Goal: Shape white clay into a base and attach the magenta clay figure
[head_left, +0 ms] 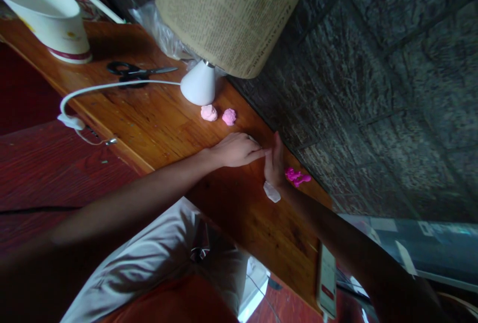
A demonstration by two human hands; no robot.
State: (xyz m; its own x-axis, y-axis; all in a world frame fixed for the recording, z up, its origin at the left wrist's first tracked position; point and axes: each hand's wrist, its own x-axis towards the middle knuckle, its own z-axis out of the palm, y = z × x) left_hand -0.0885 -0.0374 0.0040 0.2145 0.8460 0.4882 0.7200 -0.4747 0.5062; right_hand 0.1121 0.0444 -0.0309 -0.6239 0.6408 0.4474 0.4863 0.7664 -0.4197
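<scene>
My left hand (238,149) is over the wooden table, back up, its fingers bent together and one digit reaching to my right hand. Whatever lies under those fingers is hidden. My right hand (275,161) stands on edge beside it with fingers stretched out straight, its palm side toward the left hand; the two hands touch. Close to the right wrist is a small translucent whitish piece (272,191). Several bright magenta modelling-clay-like bits (297,176) lie behind that wrist. Beyond the left hand sit a pale pink lump (209,112) and a pink bumpy lump (229,117).
A lamp with a newsprint shade (231,14) and white base (199,84) stands by the dark stone-patterned wall (373,89). Black-handled scissors (138,71), a paper cup (56,24), a plastic bag (160,29) and a white cable (123,84) are leftward. A phone (326,283) lies at the table's right end.
</scene>
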